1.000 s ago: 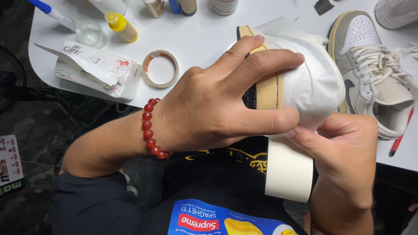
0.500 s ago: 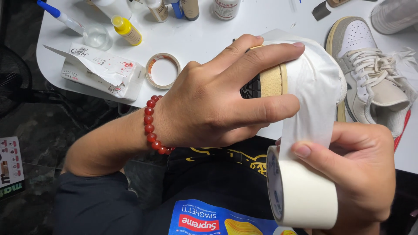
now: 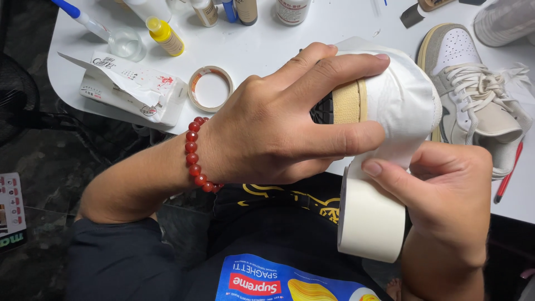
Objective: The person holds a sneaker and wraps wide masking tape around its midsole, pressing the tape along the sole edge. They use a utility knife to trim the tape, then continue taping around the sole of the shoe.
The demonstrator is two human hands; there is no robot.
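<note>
A tape-wrapped sneaker (image 3: 390, 95) is gripped by the left hand (image 3: 278, 120) above the worktop (image 3: 267, 50) edge — fingers closed over the sole. A wide masking tape roll (image 3: 370, 214) is clasped by the right hand (image 3: 446, 195), its strip running up onto the sneaker — a second sneaker (image 3: 473, 100) lies just beside.

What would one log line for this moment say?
left hand: grips taped shoe | right hand: holds masking tape roll, strip runs to shoe | spare sneaker on white table
</note>
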